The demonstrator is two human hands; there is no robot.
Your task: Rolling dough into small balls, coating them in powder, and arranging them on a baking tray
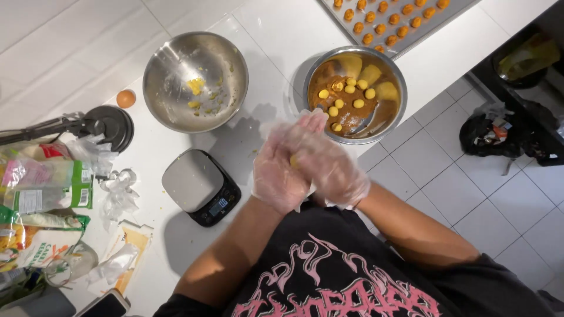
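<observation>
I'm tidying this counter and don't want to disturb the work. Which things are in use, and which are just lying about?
In use: left hand and right hand pressed around a yellow piece; bowl of brown filling and yellow balls; tray of balls.

Lying about: near-empty steel bowl; scale; egg; packets; phone.

Both hands meet in front of the chest, each in a thin clear glove. The left hand point(277, 173) lies palm against the right hand point(329, 161), fingers pointing away from the body, the right partly over the left. Bare forearms angle in from either side, elbows out, wrists nearly touching.
</observation>
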